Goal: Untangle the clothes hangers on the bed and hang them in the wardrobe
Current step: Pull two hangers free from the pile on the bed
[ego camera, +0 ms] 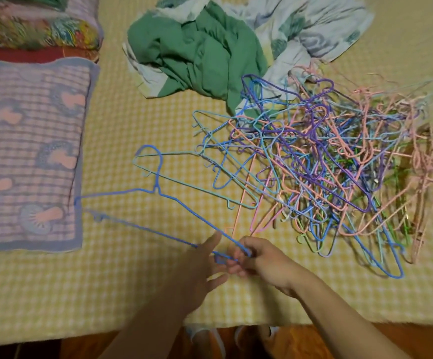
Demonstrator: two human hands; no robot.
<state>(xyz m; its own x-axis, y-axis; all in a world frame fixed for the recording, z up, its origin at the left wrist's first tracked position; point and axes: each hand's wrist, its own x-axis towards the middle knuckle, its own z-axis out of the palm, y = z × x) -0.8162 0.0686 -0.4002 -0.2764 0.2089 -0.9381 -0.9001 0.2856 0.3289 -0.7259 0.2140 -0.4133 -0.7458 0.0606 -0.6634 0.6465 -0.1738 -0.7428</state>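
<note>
No words, numbers, labels or signs to read anywhere in the picture.

Bare yellow checked bedspread (pixel 122 120) is lying open between the pillow (pixel 28 151) on the left and the tangled hanger pile (pixel 334 164) on the right. A blue hanger (pixel 155 185) is spanning part of this lane, reaching the pillow's edge. Crumpled green cloth (pixel 199 50) is blocking the far side, touching the pile.
</note>
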